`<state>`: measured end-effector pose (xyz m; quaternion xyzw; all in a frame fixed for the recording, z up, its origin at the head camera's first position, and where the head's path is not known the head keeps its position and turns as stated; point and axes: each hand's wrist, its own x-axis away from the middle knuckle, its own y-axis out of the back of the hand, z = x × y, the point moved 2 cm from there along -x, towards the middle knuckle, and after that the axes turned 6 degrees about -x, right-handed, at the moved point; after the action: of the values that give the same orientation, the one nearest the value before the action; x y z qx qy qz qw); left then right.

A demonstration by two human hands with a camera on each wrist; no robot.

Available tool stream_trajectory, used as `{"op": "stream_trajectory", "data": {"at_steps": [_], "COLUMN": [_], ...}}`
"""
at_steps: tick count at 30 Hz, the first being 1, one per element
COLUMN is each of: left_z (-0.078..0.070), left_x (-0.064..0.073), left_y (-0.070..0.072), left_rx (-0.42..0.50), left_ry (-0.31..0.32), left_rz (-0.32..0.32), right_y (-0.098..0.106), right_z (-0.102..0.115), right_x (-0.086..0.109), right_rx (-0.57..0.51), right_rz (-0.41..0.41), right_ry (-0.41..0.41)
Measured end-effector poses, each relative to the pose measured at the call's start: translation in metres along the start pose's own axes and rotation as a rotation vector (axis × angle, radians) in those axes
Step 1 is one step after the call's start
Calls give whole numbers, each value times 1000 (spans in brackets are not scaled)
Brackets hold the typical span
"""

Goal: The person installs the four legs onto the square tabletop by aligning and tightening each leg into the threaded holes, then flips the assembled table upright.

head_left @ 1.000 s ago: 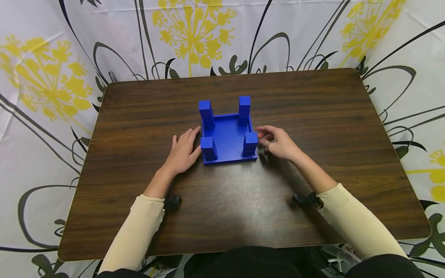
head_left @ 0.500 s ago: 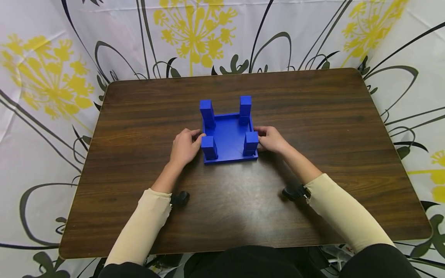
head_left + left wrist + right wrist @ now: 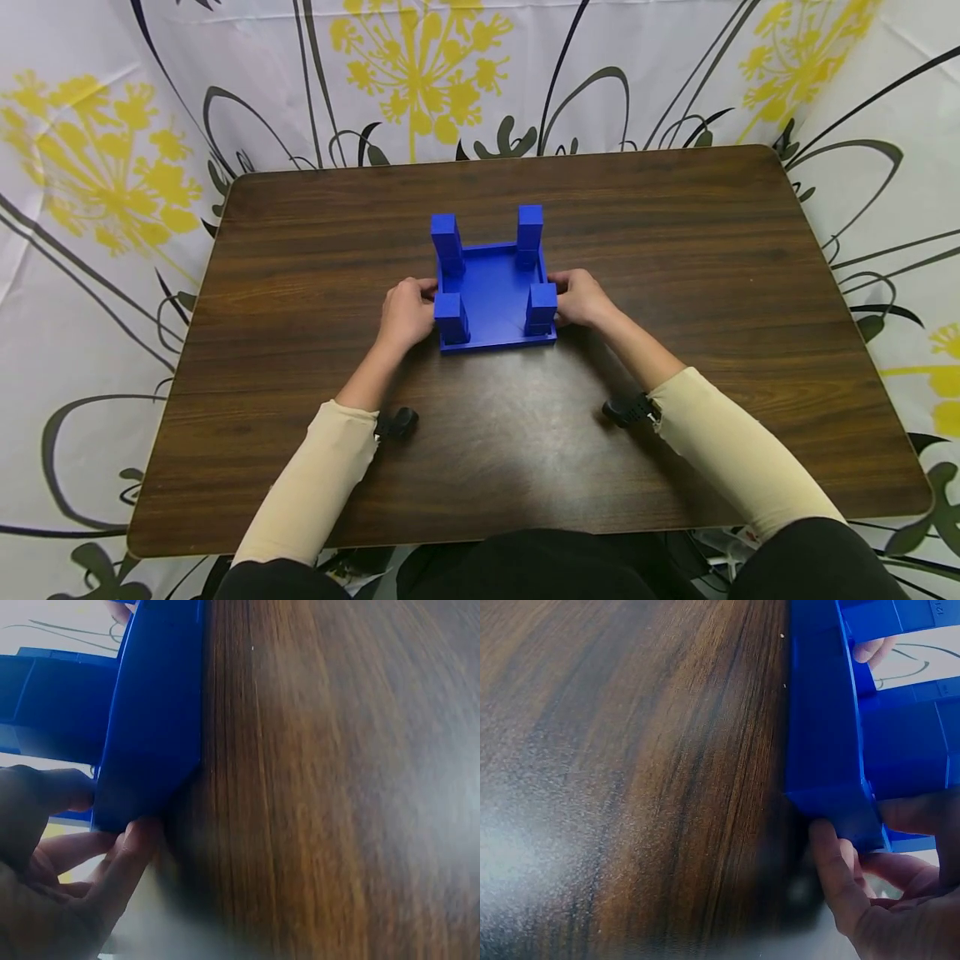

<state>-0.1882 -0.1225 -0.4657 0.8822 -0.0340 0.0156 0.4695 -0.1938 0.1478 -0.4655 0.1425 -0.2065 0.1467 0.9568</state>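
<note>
A blue square piece [image 3: 492, 296] with a low rim and an upright post near each corner, like a small upturned table, sits in the middle of the tabletop. At its left edge my left hand [image 3: 407, 312] grips the rim; in the left wrist view the thumb lies over the rim and other fingers [image 3: 139, 840] press the outer wall. My right hand [image 3: 581, 298] holds the opposite edge, with fingers [image 3: 826, 844] against the outside wall in the right wrist view. Some fingertips are hidden behind the near posts in the head view.
The brown wood-grain table [image 3: 300, 242] has rounded corners. A white curtain [image 3: 270, 67] with yellow flowers hangs behind and at both sides. Black wrist cameras sit under both forearms.
Both hands have come in against the blue piece. The left fingers, spread flat on the table before, now curl round its edge; the right fingers have closed on theirs. The piece stays in place.
</note>
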Motion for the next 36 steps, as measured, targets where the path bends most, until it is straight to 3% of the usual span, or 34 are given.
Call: {"op": "stream_trajectory", "data": {"at_steps": [10,17,23,36], "left_z": [-2,-1,2,-1], "left_x": [5,8,8,12], "left_y": [-5,-7,-10,-6], "left_rx": [51,206,338,463], "left_ry": [-9,22,53,88], "left_rz": [-87,-156,-107,22], "right_y": [-1,-1,1,3], "right_z": [1,3,-2,-8], "right_x": [2,9,10,11], "right_rx": [69,154,71,-236], "right_rz": [-38,-124,-107,-54], "right_ry": [48,148,167,70]}}
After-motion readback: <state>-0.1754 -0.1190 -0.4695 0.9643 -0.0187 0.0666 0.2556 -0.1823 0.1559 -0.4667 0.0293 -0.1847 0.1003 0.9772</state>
